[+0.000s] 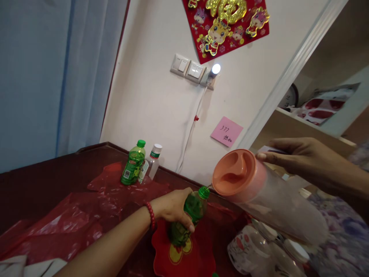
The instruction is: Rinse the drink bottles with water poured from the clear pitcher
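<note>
- Head view shows a dark red table (43, 181) running to the wall, with a crumpled red plastic sheet (86, 215) spread over it.
- A clear pitcher (276, 207) with an orange lid (235, 173) is tipped nearly flat above the table's right side.
- The right hand (305, 161) grips the pitcher just behind the lid, fingers laid along its upper side.
- The left hand (173, 209) closes its fingers round a green bottle (193, 206), which leans slightly on a red mat (184, 257) near the table's front, its cap just beside the lid.
- A second green bottle (133, 163) and a clear bottle (152, 161) stand side by side near the wall, well apart from both hands.
</note>
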`<state>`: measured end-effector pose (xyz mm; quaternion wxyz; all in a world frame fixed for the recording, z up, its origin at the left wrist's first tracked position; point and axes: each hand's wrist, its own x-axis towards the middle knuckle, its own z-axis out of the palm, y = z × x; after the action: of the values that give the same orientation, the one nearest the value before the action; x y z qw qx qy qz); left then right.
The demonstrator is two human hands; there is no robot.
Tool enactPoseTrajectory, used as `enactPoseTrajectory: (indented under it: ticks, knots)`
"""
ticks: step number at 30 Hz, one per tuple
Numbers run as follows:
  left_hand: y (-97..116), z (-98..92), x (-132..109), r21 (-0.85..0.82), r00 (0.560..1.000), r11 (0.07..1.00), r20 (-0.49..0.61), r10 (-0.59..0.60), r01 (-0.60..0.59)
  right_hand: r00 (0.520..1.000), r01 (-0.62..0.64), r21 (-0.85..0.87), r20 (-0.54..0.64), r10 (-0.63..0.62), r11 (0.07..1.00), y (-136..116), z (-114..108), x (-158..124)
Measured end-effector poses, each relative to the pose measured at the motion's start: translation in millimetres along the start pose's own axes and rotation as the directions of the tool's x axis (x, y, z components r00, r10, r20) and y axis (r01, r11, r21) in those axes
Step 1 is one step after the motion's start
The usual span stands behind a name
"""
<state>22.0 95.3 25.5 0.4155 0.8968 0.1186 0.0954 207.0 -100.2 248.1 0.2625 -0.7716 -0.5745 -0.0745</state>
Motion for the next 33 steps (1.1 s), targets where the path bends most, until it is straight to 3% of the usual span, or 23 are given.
enactPoseTrajectory:
  ticks: [3,33]
  knots:
    - [0.8,-0.2,-0.5,0.0,1.0,1.0,0.001,0.002,-0.002,0.999,-0.013,0.021,0.05,0.012,1.0,0.2,0.1,0.3]
    - [1.6,-0.3,-0.7,0.014,1.0,1.0,-0.006,0.009,-0.009,0.997,-0.037,0.013,0.067,0.036,0.999,1.9,1.3,2.7]
